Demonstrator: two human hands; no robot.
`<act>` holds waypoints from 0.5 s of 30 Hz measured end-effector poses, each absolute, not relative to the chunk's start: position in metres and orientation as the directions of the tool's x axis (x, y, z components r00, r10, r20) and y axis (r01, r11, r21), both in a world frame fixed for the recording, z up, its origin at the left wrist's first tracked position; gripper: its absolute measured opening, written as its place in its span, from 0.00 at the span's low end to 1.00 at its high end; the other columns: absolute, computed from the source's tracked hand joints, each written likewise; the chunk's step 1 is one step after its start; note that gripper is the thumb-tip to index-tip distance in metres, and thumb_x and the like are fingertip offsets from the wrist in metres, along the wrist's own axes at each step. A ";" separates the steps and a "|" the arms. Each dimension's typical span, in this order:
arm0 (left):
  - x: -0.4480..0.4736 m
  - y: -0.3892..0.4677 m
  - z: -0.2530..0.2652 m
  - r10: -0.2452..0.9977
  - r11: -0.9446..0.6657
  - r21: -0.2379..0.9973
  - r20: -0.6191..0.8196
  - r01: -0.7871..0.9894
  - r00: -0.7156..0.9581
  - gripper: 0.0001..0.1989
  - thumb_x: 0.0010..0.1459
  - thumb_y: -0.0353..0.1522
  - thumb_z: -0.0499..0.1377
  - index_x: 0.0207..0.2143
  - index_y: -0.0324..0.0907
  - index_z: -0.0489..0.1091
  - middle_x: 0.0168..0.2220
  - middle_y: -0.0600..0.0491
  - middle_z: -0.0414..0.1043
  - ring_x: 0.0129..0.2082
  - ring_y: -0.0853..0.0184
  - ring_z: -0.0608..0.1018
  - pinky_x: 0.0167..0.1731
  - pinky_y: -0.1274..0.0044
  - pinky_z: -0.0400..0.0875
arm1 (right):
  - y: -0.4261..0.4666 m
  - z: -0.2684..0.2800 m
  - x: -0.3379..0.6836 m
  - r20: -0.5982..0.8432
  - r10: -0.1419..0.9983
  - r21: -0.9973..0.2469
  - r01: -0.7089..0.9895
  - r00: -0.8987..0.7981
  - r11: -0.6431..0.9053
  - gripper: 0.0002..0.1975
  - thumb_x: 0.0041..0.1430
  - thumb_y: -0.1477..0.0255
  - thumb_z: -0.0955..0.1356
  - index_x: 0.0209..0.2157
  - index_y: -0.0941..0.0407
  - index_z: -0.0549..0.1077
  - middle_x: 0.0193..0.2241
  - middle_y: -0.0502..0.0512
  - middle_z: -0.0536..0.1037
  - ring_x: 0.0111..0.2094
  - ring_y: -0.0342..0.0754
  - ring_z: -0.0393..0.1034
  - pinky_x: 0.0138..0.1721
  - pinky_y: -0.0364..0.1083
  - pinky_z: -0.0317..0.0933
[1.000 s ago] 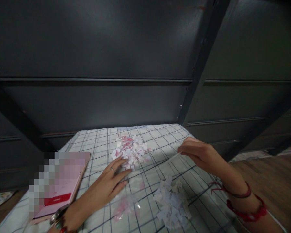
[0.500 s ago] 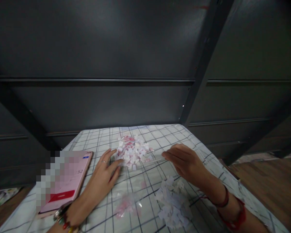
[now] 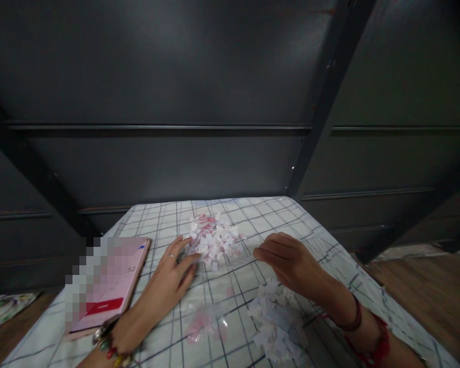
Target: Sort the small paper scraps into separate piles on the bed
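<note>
Flanking the far paper pile's (image 3: 214,240) edges: left hand (image 3: 172,273), right hand (image 3: 287,260).

The table (image 3: 260,212) stands before a wall (image 3: 168,168). Far centre on it: a far paper pile (image 3: 214,237). The left hand (image 3: 176,266) is at that pile's left edge; a plastic film (image 3: 239,261) extends from the pile's near right side to the right hand (image 3: 283,258). Near right: a near paper pile (image 3: 279,324). Left of it, a wrapper (image 3: 203,323). Far left, a tablet (image 3: 117,286), beside the left wrist.
</note>
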State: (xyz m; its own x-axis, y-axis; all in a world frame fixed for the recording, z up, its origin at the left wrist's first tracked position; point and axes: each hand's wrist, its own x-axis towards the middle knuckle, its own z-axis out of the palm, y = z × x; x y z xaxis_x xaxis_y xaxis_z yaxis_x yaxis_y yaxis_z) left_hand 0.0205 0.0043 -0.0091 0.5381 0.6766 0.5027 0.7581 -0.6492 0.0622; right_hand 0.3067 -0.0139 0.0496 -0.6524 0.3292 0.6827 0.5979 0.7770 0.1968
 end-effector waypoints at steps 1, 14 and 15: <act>0.020 0.004 -0.009 0.677 -0.650 0.064 0.501 0.757 0.539 0.12 0.60 0.28 0.49 0.45 0.44 0.66 0.56 0.48 0.51 0.59 0.53 0.55 0.54 0.57 0.59 | -0.014 0.050 0.308 0.677 0.336 0.184 0.593 -0.655 0.784 0.13 0.56 0.85 0.57 0.31 0.59 0.69 0.23 0.52 0.71 0.28 0.44 0.62 0.31 0.44 0.58; 0.023 0.001 -0.004 0.648 -0.697 0.063 0.483 0.715 0.589 0.14 0.59 0.25 0.49 0.46 0.45 0.67 0.57 0.48 0.50 0.59 0.54 0.53 0.54 0.56 0.59 | -0.017 0.053 0.308 0.668 0.335 0.184 0.584 -0.664 0.791 0.12 0.55 0.86 0.58 0.31 0.58 0.68 0.22 0.50 0.70 0.27 0.43 0.60 0.30 0.43 0.57; 0.024 0.000 -0.003 0.642 -0.705 0.059 0.479 0.707 0.599 0.15 0.59 0.25 0.49 0.46 0.45 0.67 0.57 0.47 0.50 0.59 0.54 0.53 0.53 0.56 0.60 | -0.017 0.054 0.309 0.675 0.332 0.178 0.582 -0.659 0.793 0.12 0.56 0.85 0.58 0.31 0.58 0.68 0.22 0.50 0.70 0.27 0.43 0.61 0.30 0.43 0.57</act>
